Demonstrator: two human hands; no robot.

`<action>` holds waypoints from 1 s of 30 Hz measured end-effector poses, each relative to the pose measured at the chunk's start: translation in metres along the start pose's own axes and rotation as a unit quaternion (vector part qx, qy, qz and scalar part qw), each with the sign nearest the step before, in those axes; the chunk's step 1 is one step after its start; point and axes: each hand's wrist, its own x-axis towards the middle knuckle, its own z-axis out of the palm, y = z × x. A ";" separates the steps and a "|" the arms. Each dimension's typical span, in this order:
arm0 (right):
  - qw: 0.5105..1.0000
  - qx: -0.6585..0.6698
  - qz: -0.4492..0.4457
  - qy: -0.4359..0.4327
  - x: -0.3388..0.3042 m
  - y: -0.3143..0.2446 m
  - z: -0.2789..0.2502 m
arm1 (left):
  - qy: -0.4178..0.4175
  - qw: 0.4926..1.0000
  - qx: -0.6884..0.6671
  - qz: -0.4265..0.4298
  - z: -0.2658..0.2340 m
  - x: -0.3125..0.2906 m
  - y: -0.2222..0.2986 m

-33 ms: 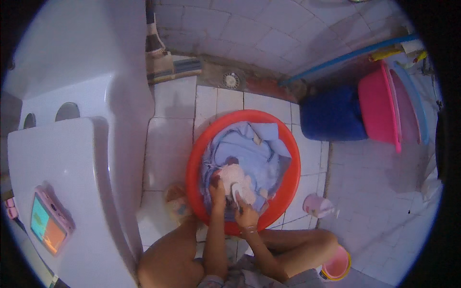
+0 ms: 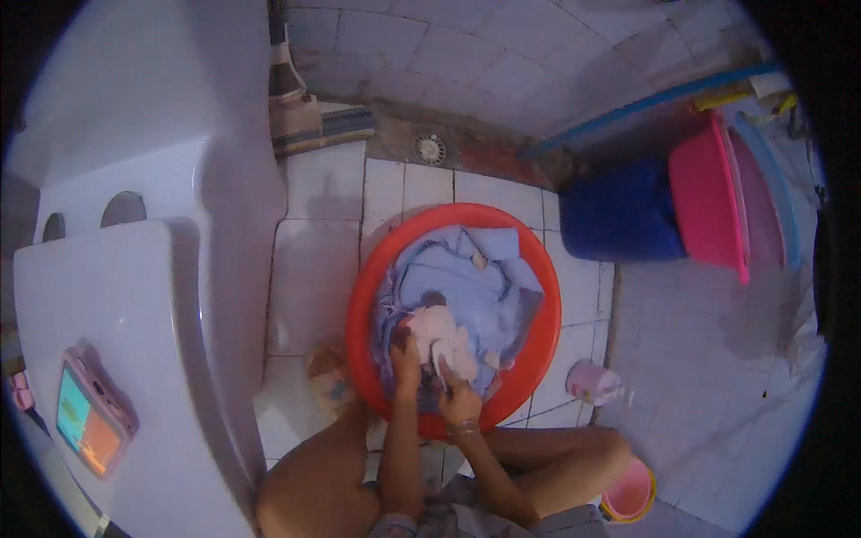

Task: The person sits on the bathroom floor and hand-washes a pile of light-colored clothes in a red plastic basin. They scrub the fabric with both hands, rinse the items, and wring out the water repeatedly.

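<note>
The closed right grip (image 2: 460, 402) is holding a white tool (image 2: 439, 353); the left grip (image 2: 405, 355) is pinching pink cloth (image 2: 434, 324) on its right.

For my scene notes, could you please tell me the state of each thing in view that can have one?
Red basin: upright, filled with cloth.
Blue cloth: heaped in the basin.
Pale pink cloth: bunched on the blue cloth.
White tool: held in the right hand.
Left hand: on the pale pink cloth; grip unclear.
Phone: screen lit.
Pink basin: standing on its side.
Pink bucket: open-topped.
</note>
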 end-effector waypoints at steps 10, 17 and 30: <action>0.998 -0.023 0.045 0.025 -0.017 0.001 0.012 | -0.006 1.000 -0.026 -0.007 -0.001 -0.003 -0.020; 0.985 0.002 0.169 0.014 0.058 -0.008 -0.002 | -0.016 0.999 0.021 -0.027 0.010 -0.014 -0.008; 0.971 0.129 0.199 -0.012 0.072 0.013 0.006 | 0.033 0.999 -0.020 0.001 0.011 -0.006 -0.015</action>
